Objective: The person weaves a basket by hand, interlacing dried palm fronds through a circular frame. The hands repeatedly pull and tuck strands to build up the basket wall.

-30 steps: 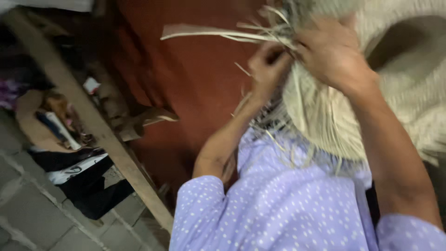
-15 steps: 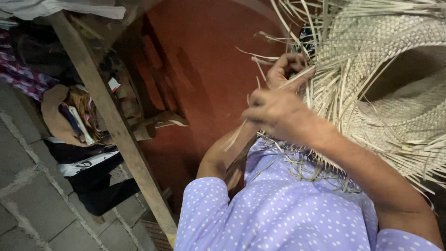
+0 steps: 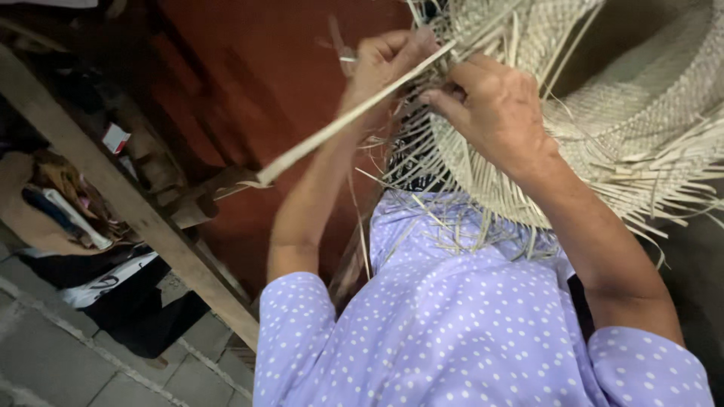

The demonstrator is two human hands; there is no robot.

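Hands observed at work on a pale, partly woven straw hat (image 3: 641, 113), which fills the 1 to 3 o'clock part of the view with its hollow crown turned toward the onlooker. Loose unwoven strands bristle from the brim edge, from 12 o'clock round to 4 o'clock.

Left hand (image 3: 381, 68): at 12 o'clock, clenched on a long flat pale straw strip (image 3: 339, 124). The strip runs taut from the brim edge down toward 9 o'clock, its free end hanging over the dark red wall. In my judgement the strip is held stretched so that it lies flat and can be worked into the weave without slack.

Right hand (image 3: 494, 109): just beside the left, toward 1 o'clock, resting on the brim. Its fingertips pinch the weave where the strip joins it, apparently to pin the crossing strands in place. Whether it grips one strand or several cannot be told.

Clothing: a lilac short-sleeved garment with white dots (image 3: 467, 339), at 6 o'clock; stray straw strands lie across its upper part.

Surroundings: a slanting bare wooden beam (image 3: 143, 218) crosses from 10 o'clock toward 7 o'clock. Beyond it, at 8 to 9 o'clock, a jumble of cloth and small objects (image 3: 68, 226) lies too dim to identify. Grey paving stones (image 3: 75, 354) show at 7 o'clock.
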